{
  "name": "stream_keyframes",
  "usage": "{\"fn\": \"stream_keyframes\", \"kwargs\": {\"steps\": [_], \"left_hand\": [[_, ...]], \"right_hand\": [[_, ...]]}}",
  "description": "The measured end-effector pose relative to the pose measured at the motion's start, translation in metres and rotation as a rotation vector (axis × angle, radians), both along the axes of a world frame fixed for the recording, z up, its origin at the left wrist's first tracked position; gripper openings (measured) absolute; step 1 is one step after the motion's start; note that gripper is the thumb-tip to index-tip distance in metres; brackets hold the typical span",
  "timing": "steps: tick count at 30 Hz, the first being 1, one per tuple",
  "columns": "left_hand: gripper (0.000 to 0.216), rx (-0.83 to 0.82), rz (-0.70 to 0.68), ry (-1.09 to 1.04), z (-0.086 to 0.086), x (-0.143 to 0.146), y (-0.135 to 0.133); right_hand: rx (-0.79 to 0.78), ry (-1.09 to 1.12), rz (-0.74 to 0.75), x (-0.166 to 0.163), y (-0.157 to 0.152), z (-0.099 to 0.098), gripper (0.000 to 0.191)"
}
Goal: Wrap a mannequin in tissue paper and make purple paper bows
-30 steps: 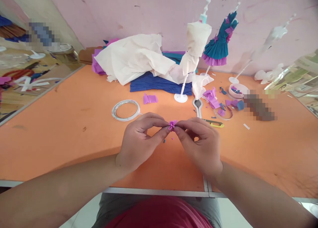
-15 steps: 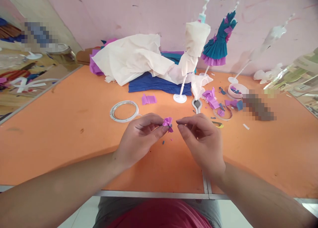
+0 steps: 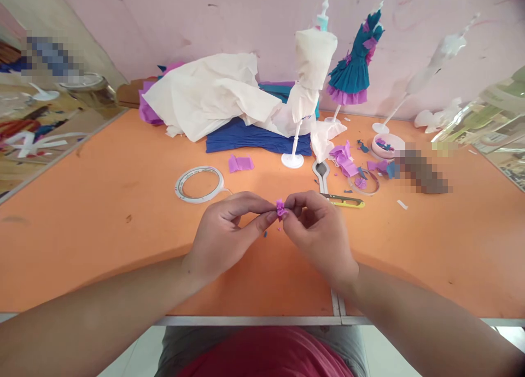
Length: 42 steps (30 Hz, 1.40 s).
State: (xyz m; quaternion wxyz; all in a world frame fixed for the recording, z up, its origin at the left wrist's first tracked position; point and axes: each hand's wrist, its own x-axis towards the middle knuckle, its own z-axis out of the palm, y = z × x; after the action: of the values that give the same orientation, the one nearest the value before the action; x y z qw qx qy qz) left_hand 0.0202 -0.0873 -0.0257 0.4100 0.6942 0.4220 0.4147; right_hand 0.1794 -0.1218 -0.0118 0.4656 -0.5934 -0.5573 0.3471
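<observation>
A small purple paper flower (image 3: 280, 208) is pinched above the table between the fingertips of both hands. My left hand (image 3: 229, 226) grips it from the left with thumb and forefinger. From the right, my right hand (image 3: 318, 229) closes thumb and forefinger on its other edge. Just beyond the right hand lie yellow-handled thread snips (image 3: 348, 201), partly hidden by the fingers. Tiny scraps, one blue and one purple, rest on the table under the flower. A roll of white tape (image 3: 199, 184) lies past the left hand, near a purple paper piece (image 3: 241, 163).
Behind stand a mannequin in cream paper (image 3: 315, 59), one in a teal and purple dress (image 3: 356, 65) and a bare white one (image 3: 435, 65). White crepe paper (image 3: 213, 92) and blue crepe paper (image 3: 246, 137) lie at the back. A pink dish (image 3: 388, 147) holds scraps at the right.
My right hand has moved left and closed on the flower, which has turned in the left fingers. More of the snips shows. The whole view has shifted slightly.
</observation>
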Motion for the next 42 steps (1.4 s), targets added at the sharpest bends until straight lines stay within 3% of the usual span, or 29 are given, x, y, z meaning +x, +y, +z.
{"fn": "stream_keyframes", "kwargs": {"steps": [5, 8, 15, 20, 25, 32, 36, 42], "left_hand": [[0.01, 0.041, 0.028, 0.014, 0.0, -0.004, 0.003], [0.009, -0.03, 0.003, -0.044, 0.001, -0.005, 0.003], [0.012, -0.35, -0.104, -0.352, -0.003, -0.005, 0.011], [0.009, -0.504, -0.21, -0.435, -0.005, -0.007, 0.014], [0.008, -0.454, -0.101, -0.484, -0.007, -0.006, 0.014], [0.021, -0.372, -0.047, -0.266, -0.006, -0.005, 0.016], [0.018, -0.335, 0.073, -0.203, -0.007, -0.008, 0.02], [0.01, -0.254, 0.083, -0.35, -0.009, -0.009, 0.021]], "right_hand": [[0.175, -0.102, 0.012, 0.003, 0.0, 0.002, 0.008], [0.229, -0.098, 0.022, 0.004, -0.002, 0.001, 0.012], [0.165, -0.096, 0.085, 0.006, -0.005, 0.004, 0.02], [0.104, -0.038, 0.176, 0.005, -0.007, 0.006, 0.028], [0.09, -0.113, 0.231, 0.006, -0.007, 0.005, 0.039], [0.129, -0.321, 0.161, 0.011, -0.002, -0.003, 0.042], [0.176, -0.455, 0.248, 0.01, -0.005, -0.007, 0.05], [0.198, -0.482, 0.429, 0.009, -0.011, -0.004, 0.064]]}}
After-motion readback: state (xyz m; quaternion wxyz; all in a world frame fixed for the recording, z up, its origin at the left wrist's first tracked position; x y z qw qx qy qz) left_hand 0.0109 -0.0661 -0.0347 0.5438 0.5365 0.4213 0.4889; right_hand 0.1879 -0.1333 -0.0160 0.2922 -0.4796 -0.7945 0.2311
